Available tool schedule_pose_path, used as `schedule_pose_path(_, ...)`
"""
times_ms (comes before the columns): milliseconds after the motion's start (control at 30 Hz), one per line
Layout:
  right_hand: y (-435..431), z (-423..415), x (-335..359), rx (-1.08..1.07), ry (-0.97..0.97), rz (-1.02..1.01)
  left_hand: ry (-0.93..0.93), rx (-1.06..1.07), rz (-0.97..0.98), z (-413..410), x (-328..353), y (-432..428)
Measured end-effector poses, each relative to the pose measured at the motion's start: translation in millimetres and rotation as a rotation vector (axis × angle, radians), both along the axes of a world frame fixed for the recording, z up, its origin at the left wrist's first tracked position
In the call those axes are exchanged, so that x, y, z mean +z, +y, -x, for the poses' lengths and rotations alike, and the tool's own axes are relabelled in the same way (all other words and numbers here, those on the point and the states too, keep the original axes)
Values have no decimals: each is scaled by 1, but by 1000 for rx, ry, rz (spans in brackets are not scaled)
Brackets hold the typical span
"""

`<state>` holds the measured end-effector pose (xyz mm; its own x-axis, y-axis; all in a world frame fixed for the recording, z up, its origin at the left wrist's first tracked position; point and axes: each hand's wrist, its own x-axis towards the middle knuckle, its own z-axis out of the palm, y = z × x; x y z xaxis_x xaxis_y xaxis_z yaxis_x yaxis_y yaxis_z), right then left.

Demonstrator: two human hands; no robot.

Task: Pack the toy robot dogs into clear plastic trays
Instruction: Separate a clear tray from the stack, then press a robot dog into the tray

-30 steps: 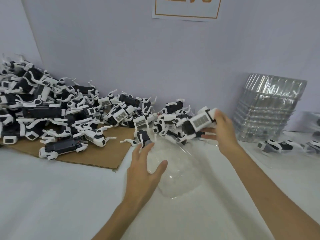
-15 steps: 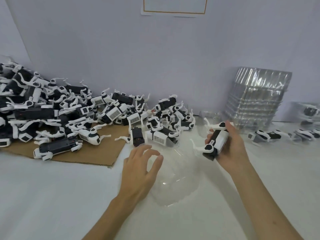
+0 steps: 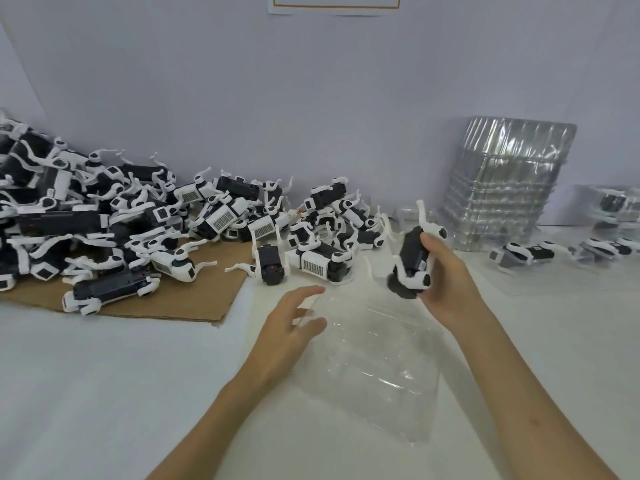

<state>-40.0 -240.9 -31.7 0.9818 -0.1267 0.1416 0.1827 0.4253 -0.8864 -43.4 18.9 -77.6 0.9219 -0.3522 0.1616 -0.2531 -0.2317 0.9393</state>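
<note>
Head view showed, at the far left, a heap of black-and-white plastic toy robot dogs [image 3: 104,220] piled against the pale wall. Much of it rested on a flat brown cardboard sheet [image 3: 194,299] that lay on the white desk [image 3: 86,393]. A few more dogs lay just past the cardboard's right edge, directly on the desk.

Right of them my left hand [image 3: 287,327] reached forward, palm down. Its fingers [image 3: 304,292] were released and spread, holding nothing. It hovered at the left edge of a clear moulded plastic tray [image 3: 374,362] that lay flat on the desk in front of me; I could not tell whether my thumb touched the plastic.

Above the tray's far right corner, my right hand [image 3: 446,282] held a single black-and-white robot dog [image 3: 414,258]. My fingers were clenched round its dark body, which was tipped on end with one white leg pointing up, apart from the tray below.

Further right, a tall stack of clear plastic trays [image 3: 502,181] stood against the wall. Beyond it, at the right edge, several more dogs [image 3: 523,252] lay on clear plastic on the desk, too blurred to describe.
</note>
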Motion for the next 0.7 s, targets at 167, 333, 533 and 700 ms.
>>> schedule_pose_path(167, 1, 0, 0, 51, -13, 80, -84, 40, -12, -1, 1, 0)
schedule_pose_path(333, 12, 3, 4, -115, 1, 305, -135, 59, -37, -4, -3, 1)
schedule_pose_path(533, 26, 11, 13, -51, -108, 508, -146, 63, -80, -4, -6, 0)
schedule_pose_path(700, 38, 12, 10, 90, -166, 726, -136, 84, -44, -5, -7, -1)
